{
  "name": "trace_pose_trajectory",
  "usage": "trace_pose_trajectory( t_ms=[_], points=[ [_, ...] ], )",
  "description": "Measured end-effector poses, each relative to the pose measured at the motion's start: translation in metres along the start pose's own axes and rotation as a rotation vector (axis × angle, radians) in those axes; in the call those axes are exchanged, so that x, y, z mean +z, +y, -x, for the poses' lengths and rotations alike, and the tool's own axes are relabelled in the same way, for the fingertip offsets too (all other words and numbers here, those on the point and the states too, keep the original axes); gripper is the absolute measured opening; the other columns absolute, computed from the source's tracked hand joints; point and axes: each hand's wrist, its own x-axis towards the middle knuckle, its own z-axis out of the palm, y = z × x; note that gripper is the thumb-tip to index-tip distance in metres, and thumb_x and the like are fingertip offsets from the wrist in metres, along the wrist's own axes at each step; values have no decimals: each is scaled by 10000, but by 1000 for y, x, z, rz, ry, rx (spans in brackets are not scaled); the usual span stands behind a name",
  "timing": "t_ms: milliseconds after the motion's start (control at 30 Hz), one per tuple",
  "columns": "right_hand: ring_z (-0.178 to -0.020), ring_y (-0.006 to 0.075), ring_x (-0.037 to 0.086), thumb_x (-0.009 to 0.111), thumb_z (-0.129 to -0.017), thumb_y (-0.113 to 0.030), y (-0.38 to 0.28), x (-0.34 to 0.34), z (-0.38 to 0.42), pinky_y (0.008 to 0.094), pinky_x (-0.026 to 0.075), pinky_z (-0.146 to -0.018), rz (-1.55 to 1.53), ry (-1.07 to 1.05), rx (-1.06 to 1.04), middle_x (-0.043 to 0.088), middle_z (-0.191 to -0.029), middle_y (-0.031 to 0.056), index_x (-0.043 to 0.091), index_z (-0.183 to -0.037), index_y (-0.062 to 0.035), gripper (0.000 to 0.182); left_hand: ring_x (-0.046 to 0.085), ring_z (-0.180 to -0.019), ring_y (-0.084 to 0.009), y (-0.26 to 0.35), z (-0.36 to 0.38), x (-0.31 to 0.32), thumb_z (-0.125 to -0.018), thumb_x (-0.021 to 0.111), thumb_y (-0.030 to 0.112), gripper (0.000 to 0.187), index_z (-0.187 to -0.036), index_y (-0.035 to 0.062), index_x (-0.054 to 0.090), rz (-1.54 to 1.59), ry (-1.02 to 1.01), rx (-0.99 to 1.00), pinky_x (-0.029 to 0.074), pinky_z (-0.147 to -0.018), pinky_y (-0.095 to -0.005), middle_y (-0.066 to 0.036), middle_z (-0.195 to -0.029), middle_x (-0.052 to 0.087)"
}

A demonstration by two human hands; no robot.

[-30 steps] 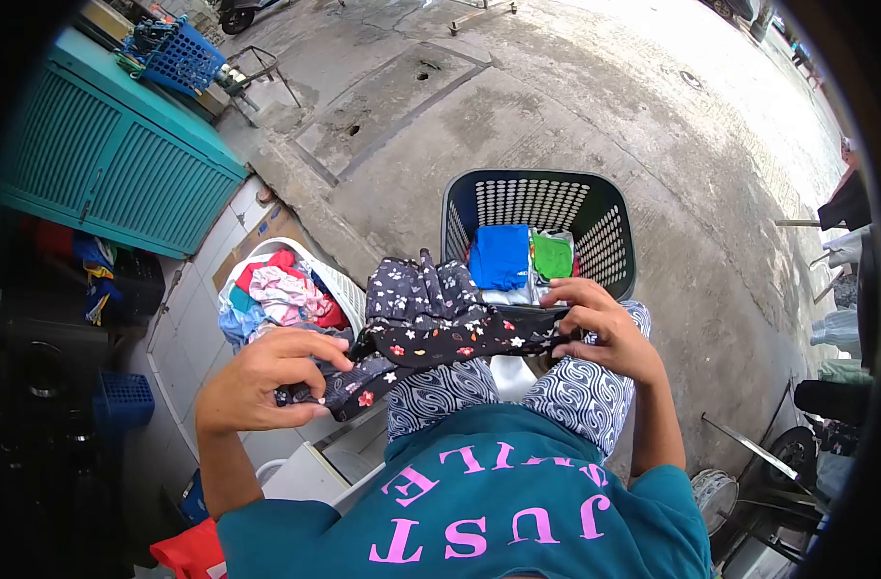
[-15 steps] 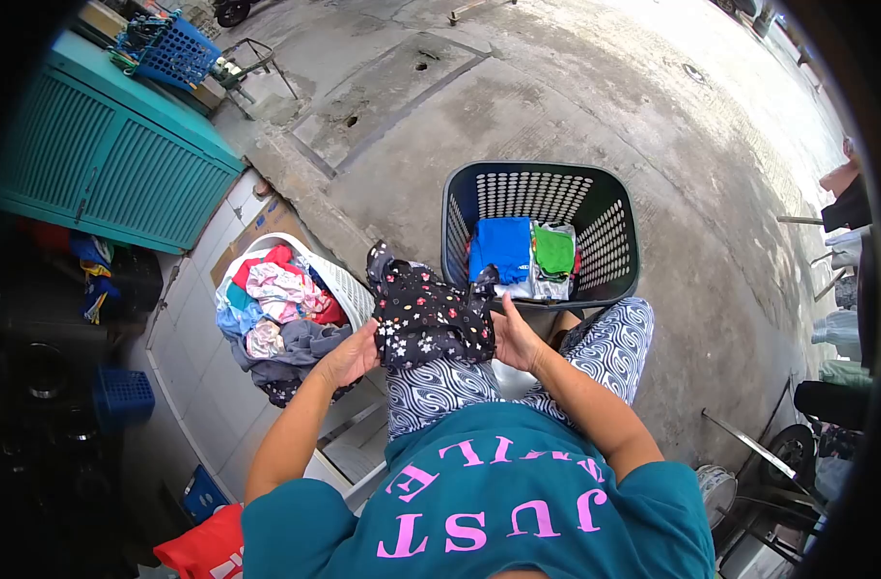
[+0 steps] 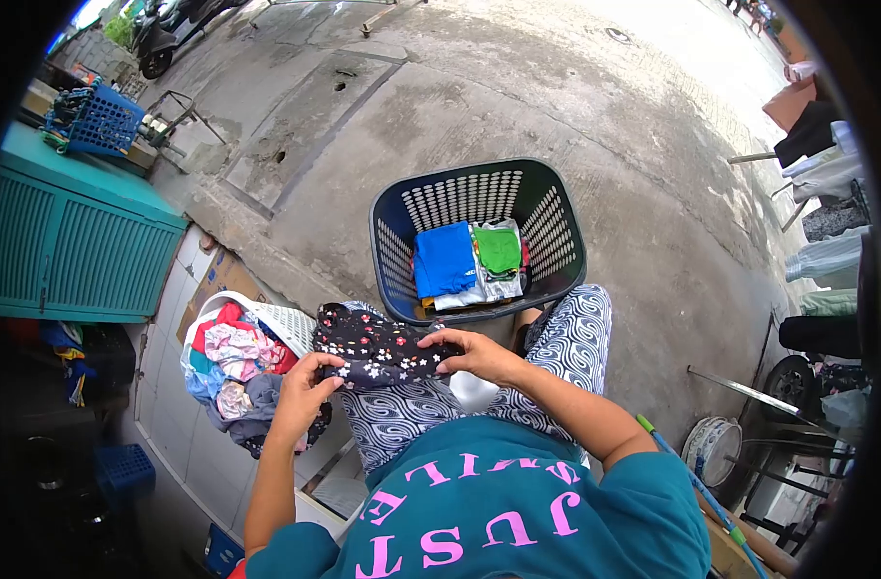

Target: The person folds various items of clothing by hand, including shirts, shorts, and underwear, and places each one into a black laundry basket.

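Note:
A black floral garment (image 3: 378, 347) lies across the lap, on trousers with a swirl pattern (image 3: 383, 420). My left hand (image 3: 308, 388) pinches its left end, and my right hand (image 3: 474, 355) grips its right end between thumb and fingers. Beyond the knees stands a dark perforated basket (image 3: 469, 198) holding a folded blue cloth (image 3: 444, 259), a folded green cloth (image 3: 498, 249) and other folded pieces. To the left, a white basket (image 3: 288, 326) overflows with crumpled clothes (image 3: 238, 352) in pink, red, blue and grey.
A teal louvred cabinet (image 3: 83, 232) is at the left, with a blue basket (image 3: 108, 121) on top. Clothes hang (image 3: 831, 251) along the right edge above a wheel (image 3: 790, 381). A white bucket (image 3: 713, 450) stands at the lower right. A scooter (image 3: 175, 34) is at the upper left.
The garment's upper parts, which stuck out before, are now folded down into a more compact shape. Both hands have moved closer together. The view has shifted, so the baskets appear farther left.

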Motion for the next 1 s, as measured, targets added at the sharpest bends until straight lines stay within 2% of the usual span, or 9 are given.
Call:
trace_pose_trajectory(
  t_ms=[67, 133, 267, 367, 467, 600, 667, 800, 1000],
  points=[
    [-943, 78, 483, 635, -715, -2, -18, -23, 1, 222, 386, -861, -259, 43, -23, 528, -1030, -20, 532, -1116, -74, 419, 541, -812, -76, 28, -19, 3, -736, 587, -65, 362, -1085, -3, 516, 88, 27, 1, 443, -708, -208, -38, -983, 555],
    [-950, 112, 508, 669, -675, -17, -54, -44, 12, 246, 398, -860, -78, 94, -43, 541, -1026, -3, 523, -1109, -68, 461, 542, -896, -116, 52, -40, 14, -703, 617, -50, 435, -1121, 3, 510, 97, 32, 85, 452, -747, -235, -60, -1006, 548],
    [-959, 271, 519, 651, -617, -32, -50, -89, 9, 327, 401, -857, 660, 302, -248, 545, -976, 112, 552, -1021, -79, 419, 560, -917, -227, 65, -94, 32, -643, 639, -29, 520, -1139, 71, 522, -449, 69, 333, 433, -810, -300, -108, -1013, 557],
    [-957, 292, 482, 605, -643, -85, -41, -114, 6, 376, 376, -870, 951, 542, -185, 516, -948, 115, 594, -888, -70, 246, 547, -888, -278, 76, -135, 53, -654, 665, 40, 343, -985, 87, 591, -654, 94, 302, 427, -796, -338, -93, -966, 548],
    [-957, 286, 505, 607, -650, -102, -16, -142, -4, 361, 404, -810, 1043, 727, -564, 542, -923, 103, 592, -874, -73, 227, 521, -922, -263, 72, -183, 69, -660, 669, 72, 236, -885, 107, 609, -830, 151, 373, 411, -791, -361, -68, -945, 524],
    [-879, 280, 548, 603, -650, -83, -16, -156, 2, 350, 428, -757, 628, 713, -240, 550, -887, 114, 575, -876, -43, 231, 481, -983, -230, 85, -241, 96, -673, 648, 71, 182, -838, 135, 609, -956, 147, 526, 374, -809, -374, -46, -957, 504],
    [-799, 283, 567, 598, -647, -51, -19, -156, 8, 339, 443, -706, 712, 971, -330, 548, -842, 123, 559, -884, -24, 242, 488, -974, -230, 91, -269, 114, -677, 636, 57, 170, -826, 131, 599, -925, 115, 557, 372, -804, -367, -48, -952, 510],
    [-840, 275, 539, 621, -607, -16, -19, -146, 17, 352, 426, -730, 881, 1114, -361, 535, -851, 101, 549, -864, -37, 268, 503, -953, -236, 94, -310, 147, -688, 596, 40, 164, -826, 128, 591, -817, 128, 760, 381, -783, -377, -49, -941, 514],
    [-886, 264, 496, 690, -629, -114, 35, -114, -15, 375, 434, -710, 1115, 908, -101, 479, -908, 93, 519, -965, -66, 379, 448, -1131, -263, 41, -340, 170, -681, 607, 4, 285, -934, 132, 575, -917, 102, 745, 391, -868, -389, -84, -1179, 481]
  ],
)
